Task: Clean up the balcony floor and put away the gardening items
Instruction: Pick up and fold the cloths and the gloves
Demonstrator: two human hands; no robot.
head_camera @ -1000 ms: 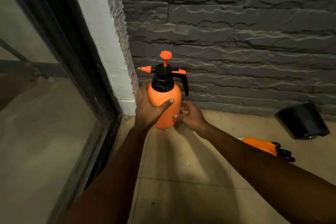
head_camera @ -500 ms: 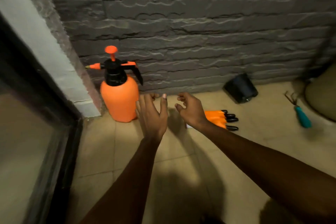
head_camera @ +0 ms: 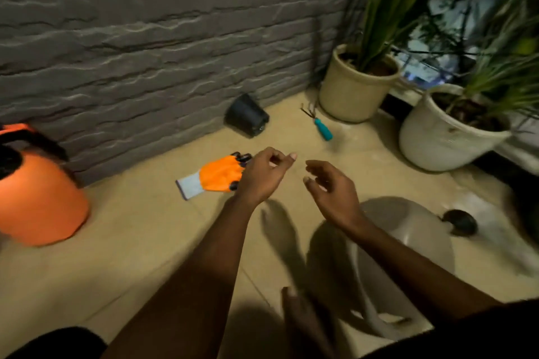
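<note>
left hand (head_camera: 262, 178) and right hand (head_camera: 332, 189) hang empty, fingers loose — left seemingly over the orange glove (head_camera: 218, 173).

Bare left hand (head_camera: 262, 176) and right hand (head_camera: 332, 192), forearms (head_camera: 204, 271) bare too. Dark garment (head_camera: 481, 329) at both lower corners. Bare foot (head_camera: 300, 318) bottom centre.

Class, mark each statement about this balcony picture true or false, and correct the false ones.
1. The left hand and the right hand hold nothing. True.
2. The black pot stands upright. False: it lies on its side by the wall.
3. The orange glove lies on the floor. True.
4. The teal-handled rake stands in the beige pot. False: it lies on the floor beside that pot.
5. One hand grips the orange sprayer. False: it stands on the floor, apart from both hands.
</note>
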